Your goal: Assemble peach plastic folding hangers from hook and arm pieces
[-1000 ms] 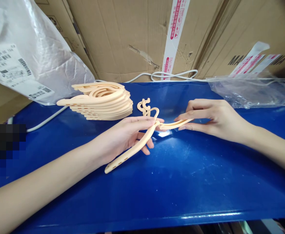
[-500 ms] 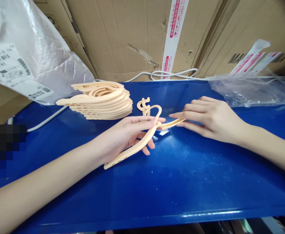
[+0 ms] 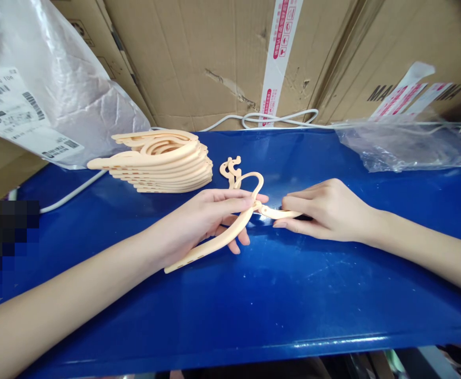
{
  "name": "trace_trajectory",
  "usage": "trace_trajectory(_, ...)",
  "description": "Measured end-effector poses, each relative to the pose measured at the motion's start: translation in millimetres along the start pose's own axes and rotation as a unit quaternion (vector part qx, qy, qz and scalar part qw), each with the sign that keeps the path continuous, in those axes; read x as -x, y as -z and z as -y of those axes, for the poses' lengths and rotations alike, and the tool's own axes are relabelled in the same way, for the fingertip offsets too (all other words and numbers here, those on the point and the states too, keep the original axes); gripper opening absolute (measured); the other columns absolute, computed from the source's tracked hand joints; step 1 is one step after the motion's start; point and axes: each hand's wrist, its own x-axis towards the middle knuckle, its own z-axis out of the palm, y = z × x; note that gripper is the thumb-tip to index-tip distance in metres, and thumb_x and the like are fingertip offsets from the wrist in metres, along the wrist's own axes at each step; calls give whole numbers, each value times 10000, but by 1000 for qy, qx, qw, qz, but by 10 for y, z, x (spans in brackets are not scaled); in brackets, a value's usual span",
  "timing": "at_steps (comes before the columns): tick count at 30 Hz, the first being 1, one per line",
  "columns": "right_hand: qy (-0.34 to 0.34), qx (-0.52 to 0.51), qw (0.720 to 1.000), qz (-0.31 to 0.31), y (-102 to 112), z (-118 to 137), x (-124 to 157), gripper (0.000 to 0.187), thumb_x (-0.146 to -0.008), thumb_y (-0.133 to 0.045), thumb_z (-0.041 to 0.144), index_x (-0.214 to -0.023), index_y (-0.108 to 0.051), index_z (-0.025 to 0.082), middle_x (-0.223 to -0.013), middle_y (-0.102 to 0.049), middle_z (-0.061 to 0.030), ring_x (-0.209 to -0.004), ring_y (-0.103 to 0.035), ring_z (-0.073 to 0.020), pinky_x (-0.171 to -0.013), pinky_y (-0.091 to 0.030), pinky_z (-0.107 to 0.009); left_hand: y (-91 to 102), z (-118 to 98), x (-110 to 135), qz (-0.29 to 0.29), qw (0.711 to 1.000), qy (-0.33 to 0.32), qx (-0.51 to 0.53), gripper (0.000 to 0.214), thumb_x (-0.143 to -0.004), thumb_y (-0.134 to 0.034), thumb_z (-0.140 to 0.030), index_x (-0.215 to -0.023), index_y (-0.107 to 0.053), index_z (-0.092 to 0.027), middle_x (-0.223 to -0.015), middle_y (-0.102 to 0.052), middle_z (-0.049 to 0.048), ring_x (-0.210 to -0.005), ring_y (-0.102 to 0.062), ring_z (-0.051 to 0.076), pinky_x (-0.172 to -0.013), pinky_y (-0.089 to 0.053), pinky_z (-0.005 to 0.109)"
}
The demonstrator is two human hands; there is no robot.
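A cream plastic folding hanger is held in the air over the blue table by both hands. My left hand pinches it near the joint under its curved hook, and one long arm slants down toward me across the palm. The other arm points right, its end gripped between the thumb and fingers of my right hand. Just behind the hook lie a few small cream hook-shaped pieces. Further left is a stack of cream hangers.
A silvery plastic bag with labels leans at the left. Cardboard boxes stand along the back of the blue table. A white cable runs before them, and a clear plastic bag lies at the back right.
My right hand has turned and come slightly lower and nearer, swinging the hanger's right arm down so its flat side shows more. My left hand keeps nearly the same hold.
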Motion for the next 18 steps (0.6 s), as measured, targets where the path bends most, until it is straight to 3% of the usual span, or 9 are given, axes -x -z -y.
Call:
trace_trajectory(9, 37, 75, 996, -40, 13, 35, -4, 416, -1062, -409, 435, -805, -623, 188, -613, -581, 34, -501, -526, -99, -487, -314, -262, 12, -6, 7, 24, 999, 4, -36, 204, -981, -641, -254, -1148, -757, -232, -667, -696, -9, -617, -674, 93, -519, -598, 134)
trace_trajectory(13, 51, 135, 986, -82, 21, 56, 0, 419, -1056, -425, 422, -790, -647, 187, -597, -573, 33, -489, -485, -105, -503, -341, -260, 11, 0, -2, 29, 999, 0, -46, 204, -980, -643, -257, -1151, -750, -227, -753, -727, 12, -722, -702, 113, -559, -612, 143)
trace_trajectory(18, 73, 170, 979, -87, 31, 73, 0, 407, -1056, -428, 419, -840, -674, 178, -598, -572, 41, -493, -454, -97, -504, -348, -248, 30, 20, -12, 15, 999, -1, -45, 167, -974, -651, -229, -1089, -765, -188, -819, -751, 30, -730, -707, 102, -640, -621, 152)
